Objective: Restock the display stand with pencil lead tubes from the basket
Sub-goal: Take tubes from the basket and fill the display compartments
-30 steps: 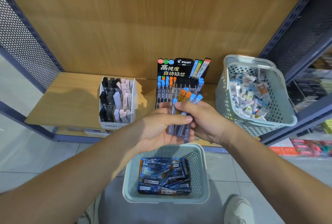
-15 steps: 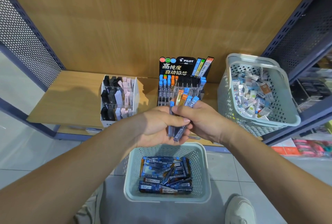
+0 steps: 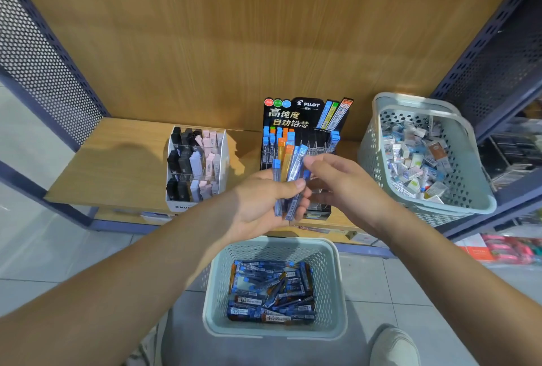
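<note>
A: Now, MONO box (image 3: 196, 166) left of the display stand (image 3: 296, 117), shelf basket (image 3: 466, 166) right, its front rows partly covered.
B: Left hand (image 3: 258, 204) grips fanned lead tubes (image 3: 286, 163) above the floor basket (image 3: 331, 277); right hand (image 3: 346, 186), fingertips at their caps, grip unclear.

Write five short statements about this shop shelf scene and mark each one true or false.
1. The left hand holds a bunch of pencil lead tubes with blue and orange caps. True.
2. The basket on the floor is empty. False: many lead tubes lie in it.
3. The Pilot display stand stands on the wooden shelf, right of the white MONO box. True.
4. The basket on the shelf is left of the stand. False: it is on its right.
5. Every slot of the stand is full. False: several clear slots on its right side are empty.
</note>
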